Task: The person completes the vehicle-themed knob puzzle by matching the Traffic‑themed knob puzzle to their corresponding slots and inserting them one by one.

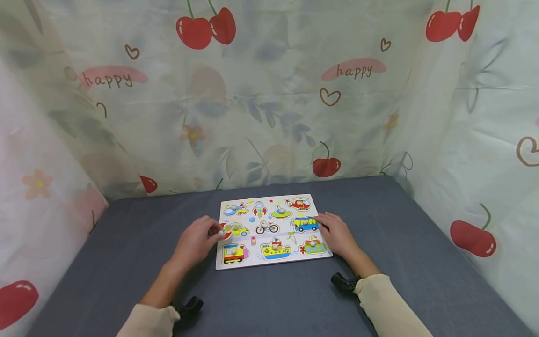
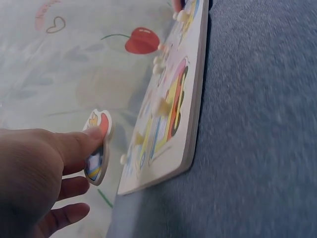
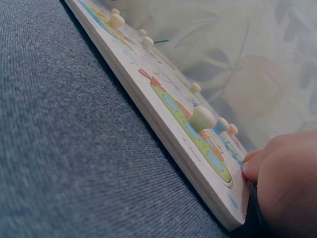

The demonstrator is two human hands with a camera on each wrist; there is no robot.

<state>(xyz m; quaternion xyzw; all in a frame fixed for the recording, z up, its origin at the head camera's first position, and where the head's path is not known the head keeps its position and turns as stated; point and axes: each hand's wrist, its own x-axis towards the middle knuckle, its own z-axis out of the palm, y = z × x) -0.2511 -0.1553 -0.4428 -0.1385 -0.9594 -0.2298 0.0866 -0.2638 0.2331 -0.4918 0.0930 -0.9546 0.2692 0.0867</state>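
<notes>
A wooden puzzle board [image 1: 248, 267] with painted vehicles lies on the table. Just over its left edge, my left hand [image 1: 198, 241] pinches a puzzle piece [image 2: 104, 123] between thumb and fingers. Red, yellow and blue paint shows on this piece, and the fingers cover part of it. The yellow car [image 1: 239, 229] and the train [image 1: 234, 253] are the pictures closest to that hand. At the board's right edge rests my right hand [image 1: 337, 236], fingertips touching the board beside the blue bus [image 1: 305, 224]. Below those fingers is the green submarine [image 3: 185, 121], with a round wooden knob.
More knobbed pieces, such as the ship [image 1: 275, 249] and the helicopter [image 1: 299, 204], sit in the board. A dark grey cloth covers the table [image 1: 269, 299]. Behind it hangs a curtain [image 1: 269, 117] printed with cherries. Black straps [image 1: 344, 283] are at both wrists.
</notes>
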